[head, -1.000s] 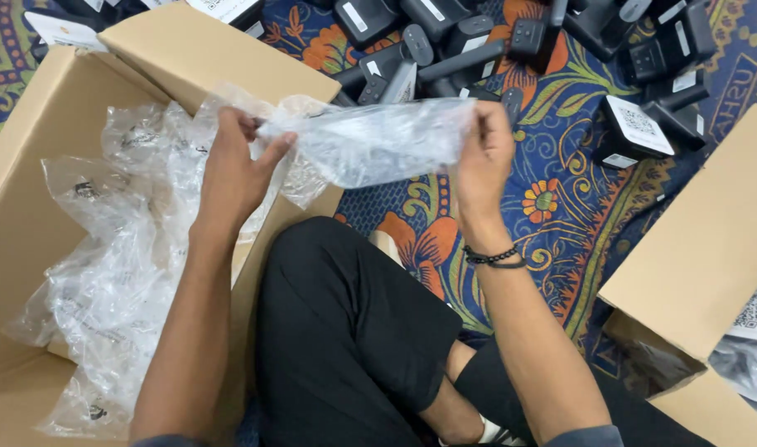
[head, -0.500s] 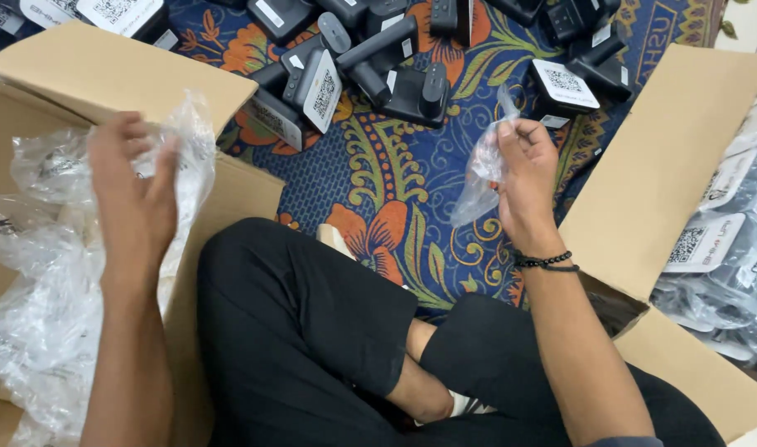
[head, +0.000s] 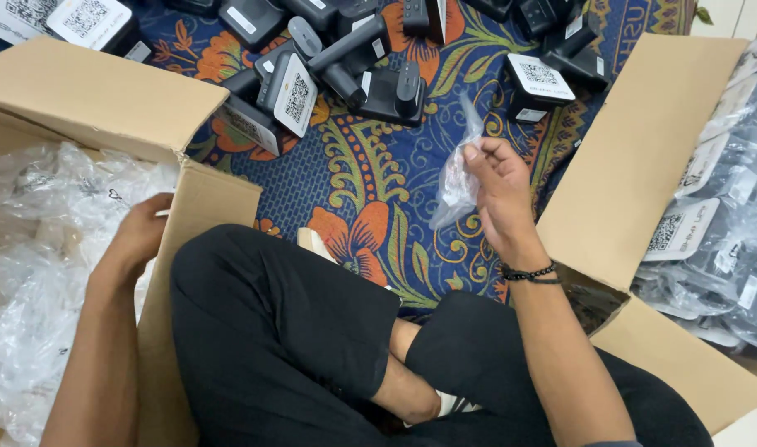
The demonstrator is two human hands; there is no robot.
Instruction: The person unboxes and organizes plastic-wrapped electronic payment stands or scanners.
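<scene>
Between the two cardboard boxes, right hand (head: 499, 194) is raised over the patterned rug (head: 370, 190), fingers (head: 478, 153) pinched on a small clear plastic bag (head: 457, 178) that hangs below and left of them. Bag contents not readable. Beaded bracelet (head: 529, 272) on that wrist. Left hand (head: 142, 236) reaches into the left box (head: 105, 99), fingers curled narrow over the pile of empty clear bags (head: 39, 273); cannot tell if anything is gripped. Beyond the right fingers, black devices with white labels (head: 345, 70) lie scattered on the rug. Right of the right hand, the second box (head: 635, 157) holds bagged items (head: 718, 232). Person sits cross-legged, black trousers (head: 287, 323), below both hands.
</scene>
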